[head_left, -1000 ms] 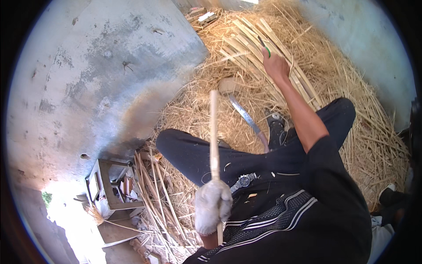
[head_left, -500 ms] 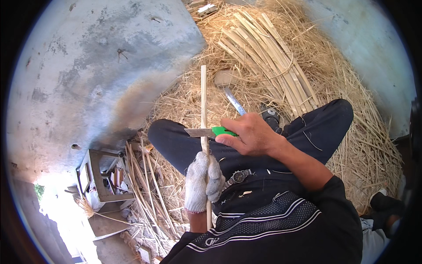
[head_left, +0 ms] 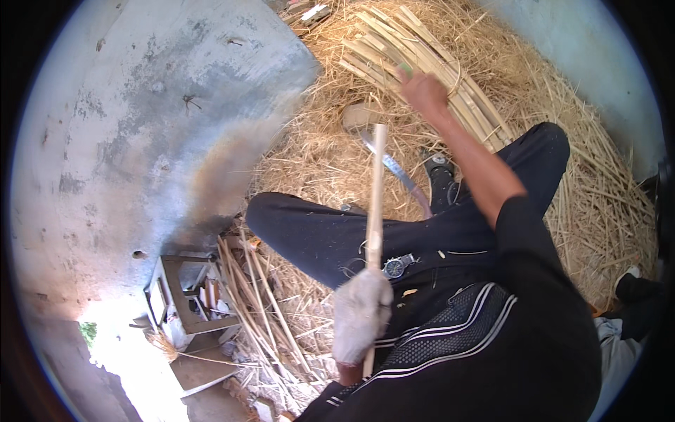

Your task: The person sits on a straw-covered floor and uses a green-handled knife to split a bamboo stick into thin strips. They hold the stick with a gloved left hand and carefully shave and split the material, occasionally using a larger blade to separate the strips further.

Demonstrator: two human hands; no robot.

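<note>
Stick [head_left: 376, 197] is in the gloved left hand [head_left: 362, 316], fist wrapped round its lower part, long axis pointing forward and away, leaning a touch right. The right hand [head_left: 425, 91] is farther off, past the tip and to the right, gripping a blurry green handle [head_left: 405, 69] by the strips [head_left: 485, 119]. So that's one stick, one handle, one watch [head_left: 396, 268], one curved blade [head_left: 399, 173]; strips overlap too much to count.

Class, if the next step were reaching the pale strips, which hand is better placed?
Right, probably: the right hand, though holding a green tool, appears over the strips; the gloved left hand grips a stick nearer the body.
</note>
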